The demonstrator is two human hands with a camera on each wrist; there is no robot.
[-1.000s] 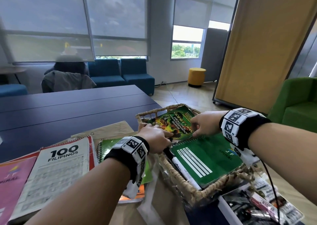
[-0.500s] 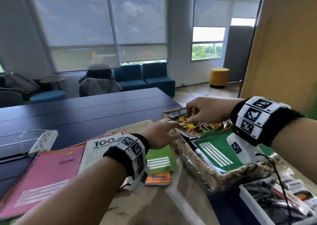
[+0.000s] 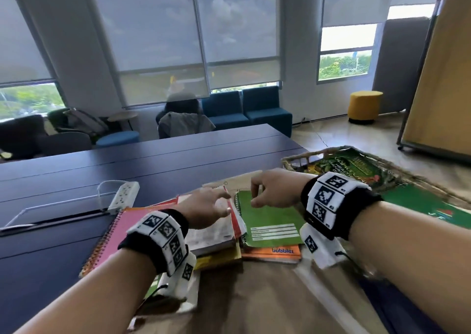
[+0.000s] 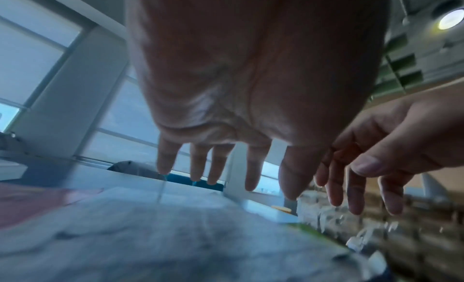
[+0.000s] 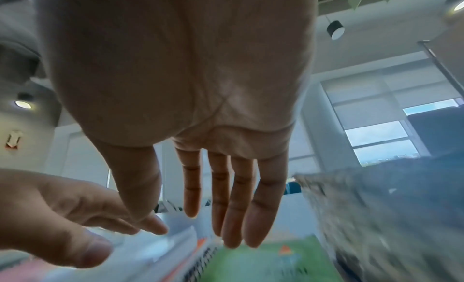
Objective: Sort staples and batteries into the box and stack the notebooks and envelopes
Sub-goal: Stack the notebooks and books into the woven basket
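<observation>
- Wicker basket (image 3: 293,158) at far right already holds two notebooks, a picture-cover book (image 3: 354,166) and a dark green one (image 3: 418,201); I judge that part of the stacking begun.
- My left hand (image 3: 204,210) hovers with fingers spread and empty over the grey booklet (image 3: 214,234); my right hand (image 3: 274,189), fingers loosely extended, holds nothing above the green notebook (image 3: 270,221).
- Left to gather: pink notebook (image 3: 119,228) at left, the orange one (image 3: 275,253) underneath, and a brown envelope (image 3: 244,178) beyond.
- Staples, batteries and their box: I cannot see them from here, so that sorting cannot be judged.
</observation>
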